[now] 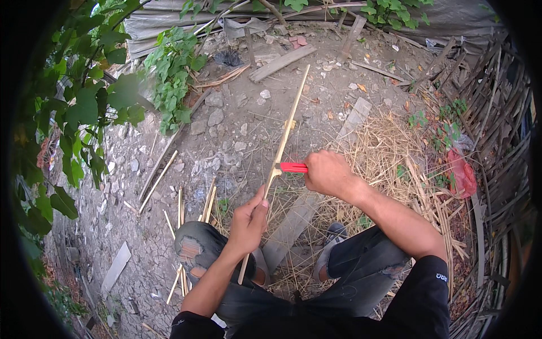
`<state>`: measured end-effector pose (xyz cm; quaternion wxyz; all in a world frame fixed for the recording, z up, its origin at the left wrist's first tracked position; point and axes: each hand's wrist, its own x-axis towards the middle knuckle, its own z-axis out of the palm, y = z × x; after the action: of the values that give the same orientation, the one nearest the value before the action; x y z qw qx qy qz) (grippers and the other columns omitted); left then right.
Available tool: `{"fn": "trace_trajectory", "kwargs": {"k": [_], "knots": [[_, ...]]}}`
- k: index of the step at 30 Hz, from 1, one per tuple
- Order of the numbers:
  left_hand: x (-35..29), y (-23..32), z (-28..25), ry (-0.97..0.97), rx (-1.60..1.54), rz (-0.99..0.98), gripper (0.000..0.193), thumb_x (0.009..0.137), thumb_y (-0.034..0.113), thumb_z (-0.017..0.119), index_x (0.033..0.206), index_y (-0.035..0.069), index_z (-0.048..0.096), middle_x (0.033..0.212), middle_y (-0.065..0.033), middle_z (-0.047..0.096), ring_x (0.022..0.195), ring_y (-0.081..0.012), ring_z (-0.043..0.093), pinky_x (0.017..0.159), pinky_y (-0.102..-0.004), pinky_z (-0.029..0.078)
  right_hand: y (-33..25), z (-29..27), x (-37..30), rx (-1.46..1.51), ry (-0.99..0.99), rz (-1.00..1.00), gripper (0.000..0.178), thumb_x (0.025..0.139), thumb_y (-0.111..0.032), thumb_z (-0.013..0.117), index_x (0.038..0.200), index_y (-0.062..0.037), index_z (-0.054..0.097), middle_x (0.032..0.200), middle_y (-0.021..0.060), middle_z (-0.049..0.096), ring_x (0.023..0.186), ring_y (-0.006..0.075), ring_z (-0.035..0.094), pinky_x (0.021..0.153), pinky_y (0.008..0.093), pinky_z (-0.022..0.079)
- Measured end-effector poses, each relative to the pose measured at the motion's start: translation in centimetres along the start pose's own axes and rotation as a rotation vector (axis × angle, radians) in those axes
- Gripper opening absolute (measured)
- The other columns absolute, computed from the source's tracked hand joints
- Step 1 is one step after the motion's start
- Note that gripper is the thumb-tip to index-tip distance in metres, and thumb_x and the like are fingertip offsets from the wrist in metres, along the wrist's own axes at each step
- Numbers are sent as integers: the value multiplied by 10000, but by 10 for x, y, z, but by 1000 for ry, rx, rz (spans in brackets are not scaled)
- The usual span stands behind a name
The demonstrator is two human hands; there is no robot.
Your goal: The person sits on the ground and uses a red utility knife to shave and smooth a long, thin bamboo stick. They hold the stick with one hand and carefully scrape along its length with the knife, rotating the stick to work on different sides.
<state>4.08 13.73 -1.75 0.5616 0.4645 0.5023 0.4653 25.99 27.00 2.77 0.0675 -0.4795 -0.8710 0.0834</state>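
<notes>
— Left hand [248, 223] is wrapped tight round the lower part of that long bamboo strip [285, 138], just above the knee, and the strip slants away over the ground. See it?

— I do. And the right hand [327, 172] is clenched on a red-handled knife [293, 167], handle pointing left, its working end meeting the strip right above the left thumb.

— That's what worries me. If the edge jumps off the pale, smooth skin of the bamboo, I'd say it could run down toward those fingers, they're so near.

— Or the strip splits crooked. It's thin and whippy, with only one hand steadying it.

— Torn jeans [195, 248] won't shield the knee much either.

— Look at the ground: cracked, dry dirt [237, 113], grey stones, a flat weathered plank [282, 62]. More slim yellow splints [180, 209] lie by the left knee.

— And straw [389, 147], brittle and tangled, on the right, beside a fence of woven dark slats [497, 113].
</notes>
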Motion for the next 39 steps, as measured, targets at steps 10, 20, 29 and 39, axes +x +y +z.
{"fn": "trace_trajectory", "kwargs": {"k": [10, 20, 29, 39], "knots": [[-16, 2, 6, -66, -12, -147, 480, 1071, 160, 495, 1533, 58, 416, 687, 77, 371, 557, -31, 355, 496, -230, 327, 42, 16, 30, -61, 0, 320, 192, 881, -87, 563, 915, 21, 719, 896, 248, 727, 834, 390, 738, 734, 486, 596], [-8, -11, 1, -55, 56, -57, 484, 1072, 188, 504, 1527, 45, 421, 645, 70, 382, 544, -24, 371, 499, -229, 342, 73, -3, 16, -66, 44, 261, 188, 753, -90, 615, 849, 34, 718, 831, 269, 711, 827, 424, 721, 778, 482, 587], [2, -11, 2, 77, 200, -9, 481, 1054, 169, 503, 1506, 17, 443, 719, 57, 472, 589, -35, 435, 555, -224, 393, -12, -1, -3, 35, -277, 24, 186, 809, -88, 616, 904, 26, 729, 863, 247, 724, 842, 403, 731, 776, 467, 588], [-1, -7, 0, 0, -203, -180, 520, 1078, 191, 481, 1566, 72, 347, 644, 84, 273, 485, -28, 262, 434, -223, 235, -5, 35, 11, 43, 1, 14, 127, 793, -88, 614, 762, 5, 694, 747, 226, 703, 734, 401, 722, 676, 475, 580]]}}
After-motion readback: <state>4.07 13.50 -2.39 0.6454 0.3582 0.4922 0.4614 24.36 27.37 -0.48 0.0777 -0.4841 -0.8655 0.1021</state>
